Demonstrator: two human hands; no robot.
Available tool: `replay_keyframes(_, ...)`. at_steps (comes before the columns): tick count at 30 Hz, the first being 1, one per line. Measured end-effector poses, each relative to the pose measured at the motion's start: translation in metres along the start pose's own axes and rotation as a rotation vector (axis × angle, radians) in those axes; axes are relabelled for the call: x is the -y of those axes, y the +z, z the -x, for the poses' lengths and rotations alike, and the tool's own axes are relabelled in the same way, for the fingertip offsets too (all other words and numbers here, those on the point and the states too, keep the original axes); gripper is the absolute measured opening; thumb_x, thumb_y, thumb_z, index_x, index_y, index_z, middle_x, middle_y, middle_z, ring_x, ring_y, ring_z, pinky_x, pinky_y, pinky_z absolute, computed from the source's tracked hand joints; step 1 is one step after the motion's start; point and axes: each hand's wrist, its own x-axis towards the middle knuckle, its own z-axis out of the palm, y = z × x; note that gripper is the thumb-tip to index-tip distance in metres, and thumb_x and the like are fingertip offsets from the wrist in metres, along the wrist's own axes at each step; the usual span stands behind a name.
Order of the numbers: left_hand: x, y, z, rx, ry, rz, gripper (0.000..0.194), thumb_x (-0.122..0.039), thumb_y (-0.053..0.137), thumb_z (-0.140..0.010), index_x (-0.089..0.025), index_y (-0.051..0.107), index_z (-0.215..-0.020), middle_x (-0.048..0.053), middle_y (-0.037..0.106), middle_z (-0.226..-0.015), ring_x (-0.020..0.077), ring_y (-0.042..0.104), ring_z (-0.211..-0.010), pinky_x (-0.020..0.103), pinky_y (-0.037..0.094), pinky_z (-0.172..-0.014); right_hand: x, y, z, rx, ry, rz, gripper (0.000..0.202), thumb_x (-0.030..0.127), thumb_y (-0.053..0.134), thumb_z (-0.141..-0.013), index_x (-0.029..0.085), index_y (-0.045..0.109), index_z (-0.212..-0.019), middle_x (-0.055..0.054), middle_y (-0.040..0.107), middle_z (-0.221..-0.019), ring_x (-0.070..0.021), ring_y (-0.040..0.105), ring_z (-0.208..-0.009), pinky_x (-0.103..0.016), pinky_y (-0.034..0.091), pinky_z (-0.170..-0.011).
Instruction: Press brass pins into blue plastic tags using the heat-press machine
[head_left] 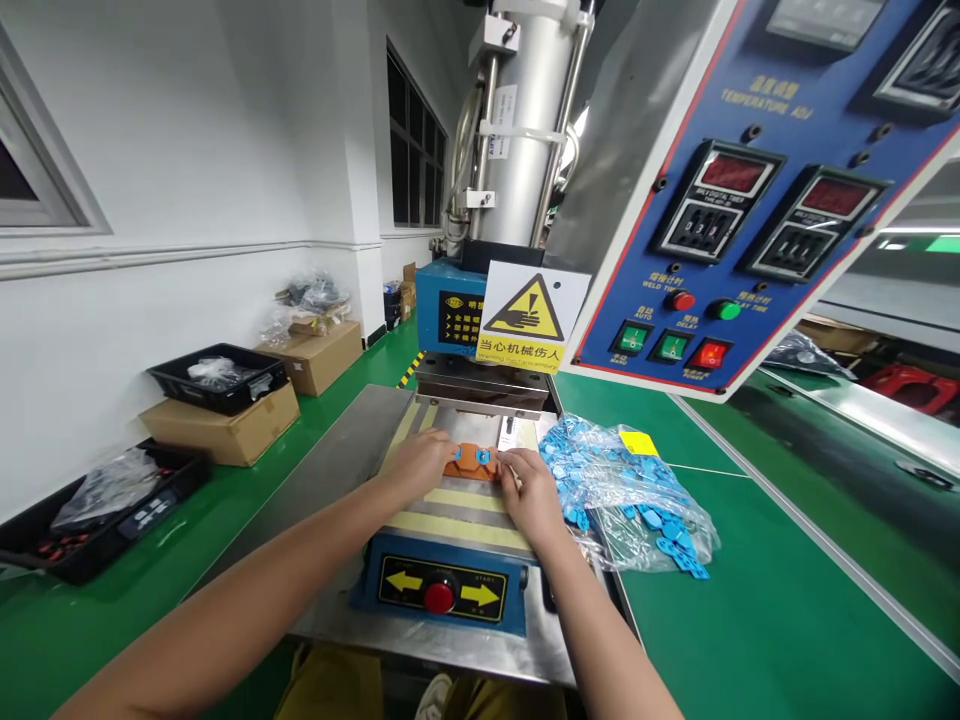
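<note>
One orange, oblong piece (466, 468) with small blue inserts (484, 457) lies between both hands, over a flat metal bed striped in pale yellow (459, 521). The left hand (421, 462) grasps its left end, the right hand (531, 492) its right; a clear plastic bag of flat blue parts (630, 490) rests to the right.

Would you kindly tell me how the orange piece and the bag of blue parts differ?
The orange piece is small and narrow; the bag is far larger and crumpled. The orange piece is opaque; the bag is see-through. The orange piece sits between left hand and right hand; the bag lies to their right. Both carry blue parts.
</note>
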Motion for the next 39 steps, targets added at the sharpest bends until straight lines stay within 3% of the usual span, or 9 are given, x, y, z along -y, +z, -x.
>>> replay_keyframes(7, -0.002, -0.02, 0.01, -0.062, -0.02, 0.18, 0.031, -0.022, 0.048, -0.087, -0.02, 0.07, -0.108, 0.008, 0.07, -0.092, 0.0196, 0.063, -0.088, 0.027, 0.05, -0.081, 0.001, 0.0, -0.001, -0.014, 0.007, -0.004, 0.024, 0.018, 0.046, -0.091, 0.019, 0.069, -0.099, -0.009, 0.068, -0.096, -0.0234, 0.06, -0.092, -0.039, 0.052, -0.083)
replay_keyframes(10, 0.009, -0.034, 0.029, -0.198, -0.095, 0.349, 0.031, -0.034, 0.048, -0.087, -0.02, 0.072, -0.101, 0.007, 0.071, -0.093, 0.0178, 0.065, -0.082, 0.026, 0.052, -0.077, 0.0, -0.003, -0.001, -0.049, 0.036, -0.062, 0.024, 0.021, 0.046, -0.091, 0.02, 0.069, -0.098, -0.009, 0.069, -0.096, -0.023, 0.061, -0.093, -0.039, 0.052, -0.083)
replay_keyframes(13, 0.035, -0.036, 0.071, -0.457, -0.359, 0.513, 0.041, -0.051, 0.051, -0.084, -0.019, 0.071, -0.099, 0.007, 0.072, -0.095, 0.02, 0.067, -0.086, 0.029, 0.055, -0.082, -0.008, -0.015, 0.009, -0.176, 0.175, -0.141, 0.025, 0.029, 0.046, -0.09, 0.02, 0.068, -0.099, -0.01, 0.068, -0.102, -0.0236, 0.061, -0.097, -0.04, 0.052, -0.083)
replay_keyframes(16, 0.06, -0.016, 0.129, -0.664, -0.687, 0.668, 0.056, -0.064, 0.05, -0.08, -0.017, 0.067, -0.106, 0.009, 0.072, -0.101, 0.0243, 0.068, -0.094, 0.034, 0.056, -0.085, -0.018, -0.03, 0.041, -0.338, 0.443, -0.227, 0.03, 0.039, 0.052, -0.087, 0.02, 0.064, -0.106, -0.013, 0.066, -0.112, -0.0257, 0.062, -0.1, -0.042, 0.052, -0.083)
replay_keyframes(18, 0.064, 0.007, 0.163, -0.59, -0.816, 0.734, 0.061, -0.069, 0.051, -0.078, -0.019, 0.065, -0.111, 0.01, 0.071, -0.107, 0.0266, 0.067, -0.101, 0.035, 0.057, -0.085, -0.02, -0.036, 0.07, -0.38, 0.634, -0.365, 0.041, 0.045, 0.06, -0.081, 0.02, 0.059, -0.114, -0.014, 0.067, -0.113, -0.0272, 0.063, -0.102, -0.043, 0.052, -0.084)
replay_keyframes(21, 0.045, 0.041, 0.192, -0.518, -0.882, 0.788, 0.067, -0.074, 0.049, -0.076, -0.02, 0.065, -0.111, 0.01, 0.071, -0.107, 0.0287, 0.066, -0.102, 0.037, 0.058, -0.084, -0.008, -0.037, 0.111, -0.351, 0.846, -0.625, 0.05, 0.047, 0.071, -0.071, 0.021, 0.056, -0.111, -0.013, 0.071, -0.104, -0.0287, 0.066, -0.101, -0.044, 0.053, -0.086)
replay_keyframes(24, 0.018, 0.062, 0.194, -0.532, -0.856, 0.852, 0.068, -0.075, 0.049, -0.075, -0.019, 0.066, -0.11, 0.01, 0.071, -0.107, 0.0292, 0.065, -0.104, 0.036, 0.059, -0.084, 0.011, -0.03, 0.133, -0.259, 0.926, -0.798, 0.049, 0.047, 0.078, -0.064, 0.023, 0.059, -0.103, -0.011, 0.074, -0.094, -0.0295, 0.068, -0.097, -0.044, 0.053, -0.088)
replay_keyframes(27, 0.006, 0.068, 0.188, -0.567, -0.864, 0.846, 0.067, -0.075, 0.051, -0.073, -0.019, 0.068, -0.105, 0.01, 0.071, -0.106, 0.0302, 0.064, -0.107, 0.035, 0.059, -0.083, 0.024, -0.024, 0.137, -0.209, 0.956, -0.854, 0.046, 0.046, 0.081, -0.059, 0.024, 0.062, -0.094, -0.011, 0.074, -0.095, -0.0306, 0.068, -0.1, -0.045, 0.051, -0.092)
replay_keyframes(39, 0.019, 0.077, 0.189, -0.537, -0.856, 0.835, 0.06, -0.073, 0.053, -0.074, -0.02, 0.07, -0.097, 0.009, 0.072, -0.105, 0.0306, 0.064, -0.107, 0.036, 0.057, -0.085, 0.03, -0.033, 0.128, -0.06, 0.938, -0.916, 0.04, 0.05, 0.08, -0.061, 0.022, 0.065, -0.084, -0.012, 0.074, -0.095, -0.0319, 0.067, -0.104, -0.051, 0.044, -0.101)
